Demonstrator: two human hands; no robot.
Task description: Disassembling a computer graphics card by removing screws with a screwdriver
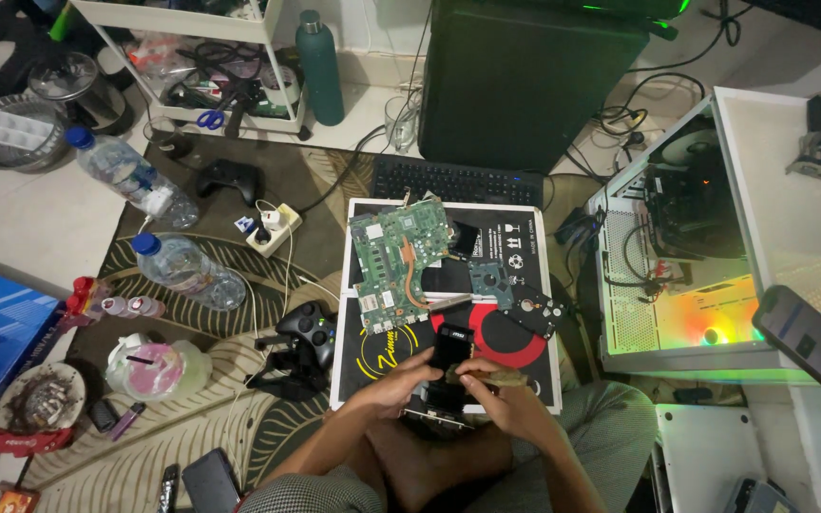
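A green circuit board (pixel 399 261) with copper-coloured piping lies at 12 o'clock on a black mat (pixel 372 356) marked yellow and red. At 9 o'clock, 2 clear bottles (pixel 187 271) have blue caps. The rug (pixel 230 427) looks cream-and-olive swirled.

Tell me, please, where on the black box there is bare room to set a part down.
Free: the red-and-black patch on the black box between the hard drive and the right hand. Crowded: the green motherboard fills the upper left; the left hand covers the lower middle.

Bare black mat (pixel 515 353) beside the hands, green circuit board (pixel 397 261) and hard drive (pixel 530 310) ahead, game controller (pixel 306 330) left, open white computer case (pixel 662 285) right.
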